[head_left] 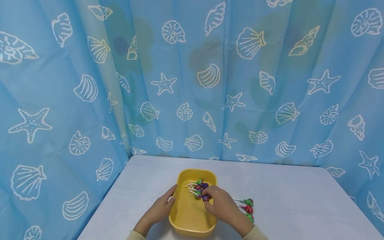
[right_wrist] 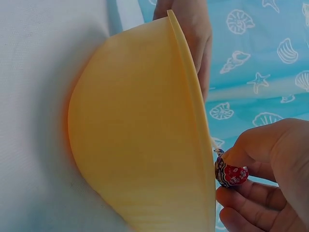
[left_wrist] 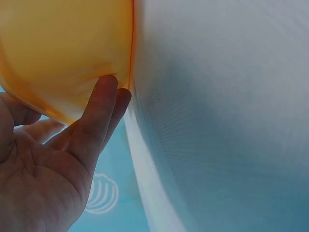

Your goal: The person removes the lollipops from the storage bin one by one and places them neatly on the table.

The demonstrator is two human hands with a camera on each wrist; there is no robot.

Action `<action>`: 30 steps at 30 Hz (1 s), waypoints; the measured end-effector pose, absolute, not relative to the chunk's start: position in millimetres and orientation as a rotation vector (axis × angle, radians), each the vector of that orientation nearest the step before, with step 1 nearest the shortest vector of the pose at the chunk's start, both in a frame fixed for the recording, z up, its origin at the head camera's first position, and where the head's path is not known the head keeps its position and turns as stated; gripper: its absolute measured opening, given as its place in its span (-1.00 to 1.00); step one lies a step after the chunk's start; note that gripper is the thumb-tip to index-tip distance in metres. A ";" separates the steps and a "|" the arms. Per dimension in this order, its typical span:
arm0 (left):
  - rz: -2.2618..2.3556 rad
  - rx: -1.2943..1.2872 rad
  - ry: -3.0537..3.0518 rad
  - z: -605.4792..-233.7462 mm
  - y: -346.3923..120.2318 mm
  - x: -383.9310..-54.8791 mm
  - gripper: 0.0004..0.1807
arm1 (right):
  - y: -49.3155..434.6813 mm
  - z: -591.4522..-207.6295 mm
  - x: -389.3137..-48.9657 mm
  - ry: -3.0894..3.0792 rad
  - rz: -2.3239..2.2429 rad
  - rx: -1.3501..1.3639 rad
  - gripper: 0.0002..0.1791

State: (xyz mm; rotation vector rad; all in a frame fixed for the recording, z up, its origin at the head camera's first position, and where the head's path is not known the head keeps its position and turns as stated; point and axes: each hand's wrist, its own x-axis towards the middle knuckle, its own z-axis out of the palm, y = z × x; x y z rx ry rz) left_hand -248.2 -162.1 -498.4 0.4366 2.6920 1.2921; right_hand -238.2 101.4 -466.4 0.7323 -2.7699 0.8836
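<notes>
A yellow plastic tub [head_left: 192,216] sits on the white-covered table. My left hand [head_left: 162,207] lies against its left side; in the left wrist view, extended fingers [left_wrist: 99,108] touch the outer wall, and the thumb is near the rim. Over the right rim, my right hand [head_left: 223,205] pinches a lollipop [right_wrist: 231,172] in a red and dark wrapper by its head, between thumb and fingers. Inside the tub, several wrapped lollipops [head_left: 198,188] in green, red and purple lie bunched, their sticks pointing left. The right hand partly hides this bunch.
Right of the tub, a green lollipop [head_left: 248,202], a red lollipop [head_left: 247,209] and another green lollipop [head_left: 250,217] lie on the table [head_left: 288,200], partly behind the right wrist. A blue shell-patterned curtain [head_left: 192,83] hangs along the table's back and left side.
</notes>
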 end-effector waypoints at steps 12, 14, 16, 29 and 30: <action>1.297 0.370 2.681 -495.3 -159.3 -247.4 -0.43 | 111.4 -465.8 -233.6 -2.781 0.954 0.633 -0.78; 1.296 0.364 2.678 -494.8 -159.2 -247.0 -0.43 | 113.2 -465.0 -231.8 -2.780 0.975 0.621 -0.77; 1.295 0.368 2.675 -494.7 -159.3 -247.1 -0.43 | 115.2 -464.5 -230.3 -2.775 0.984 0.617 -0.77; 1.296 0.371 2.669 -494.3 -159.3 -247.9 -0.43 | 129.4 -469.5 -226.6 -2.698 0.932 0.608 -0.79; 1.298 0.376 2.668 -494.2 -159.4 -247.9 -0.43 | 130.7 -469.6 -226.1 -2.687 0.931 0.603 -0.79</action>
